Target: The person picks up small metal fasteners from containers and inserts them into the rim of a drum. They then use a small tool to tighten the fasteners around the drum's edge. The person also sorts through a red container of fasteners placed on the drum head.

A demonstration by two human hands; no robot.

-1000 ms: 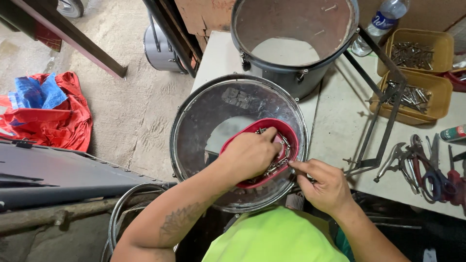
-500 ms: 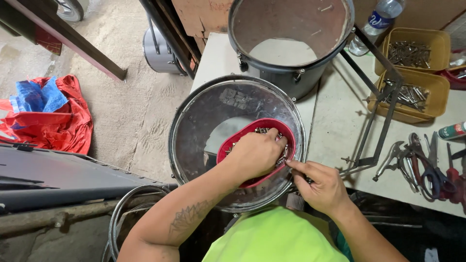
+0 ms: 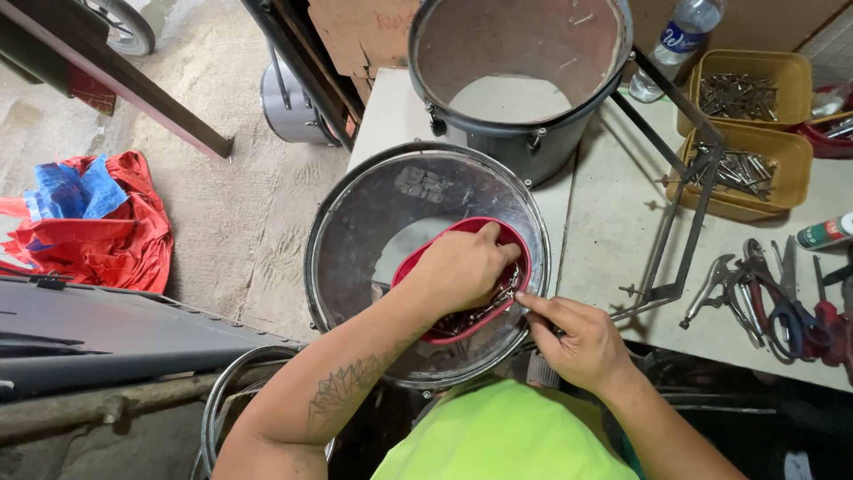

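1. A clear plastic water bottle (image 3: 683, 34) with a blue-and-white label lies tilted at the far edge of the tabletop (image 3: 613, 222), just beside the upper yellow tray (image 3: 795, 69).
2. A green tube with a white band and a red cap (image 3: 827, 233) lies at the right edge, near the pliers (image 3: 724, 283).
3. A pale, worn sticker (image 3: 419, 182) sits on the clear drum head (image 3: 355, 240).

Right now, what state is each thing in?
Left hand: reaching into red bowl.
Red bowl: on drumhead, holding metal hardware.
Right hand: pinching something small at drum rim.
Drum: flat, clear head up.
Drum shell: open, empty.
Water bottle: capped.
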